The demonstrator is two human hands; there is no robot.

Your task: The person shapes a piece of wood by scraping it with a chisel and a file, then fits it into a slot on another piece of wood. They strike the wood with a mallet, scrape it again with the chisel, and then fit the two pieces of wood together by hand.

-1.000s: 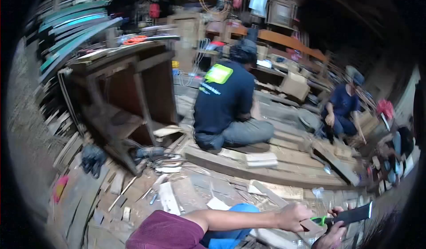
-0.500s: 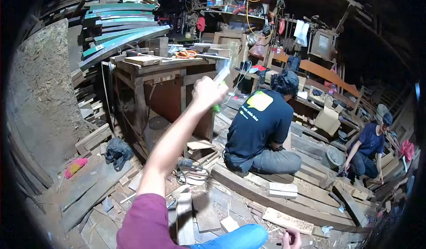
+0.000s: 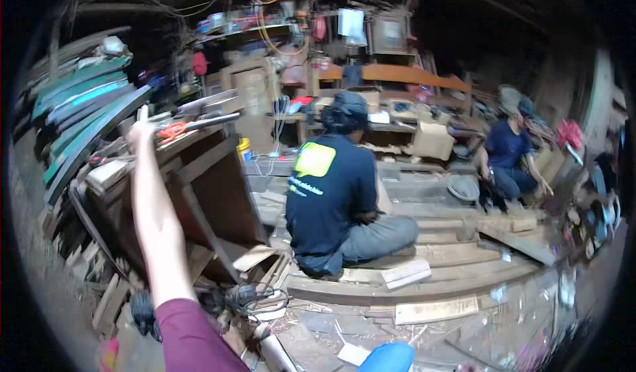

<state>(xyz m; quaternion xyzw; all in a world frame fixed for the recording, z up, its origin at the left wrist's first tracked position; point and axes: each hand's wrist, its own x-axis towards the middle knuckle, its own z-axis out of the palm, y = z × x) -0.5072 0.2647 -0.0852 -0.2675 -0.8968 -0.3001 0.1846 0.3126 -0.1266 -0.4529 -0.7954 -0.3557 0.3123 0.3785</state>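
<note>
My left hand (image 3: 140, 135) is stretched out at the end of a maroon sleeve, over the left end of the wooden workbench (image 3: 222, 150). Motion smears its fingers; a pale, narrow shape sticks up from it, either a finger or part of a tool. Close to the hand on the bench top lie an orange cord (image 3: 171, 132) and a long dark bar (image 3: 212, 120). A small wooden block (image 3: 107, 173) sits at the bench's near left corner. My right hand is out of view. My knee in blue (image 3: 389, 357) shows at the bottom edge.
A person in a black shirt (image 3: 334, 200) sits cross-legged on the planks ahead. Another person (image 3: 509, 150) crouches at the right by a grey basin (image 3: 463, 188). Green-edged boards (image 3: 83, 110) are stacked at left. Cables (image 3: 255, 299) and wood offcuts (image 3: 436, 310) litter the floor.
The view has swung right. My left hand, which held a tool with a pale blade and green end, has moved left over the bench. My right hand has left the view.
</note>
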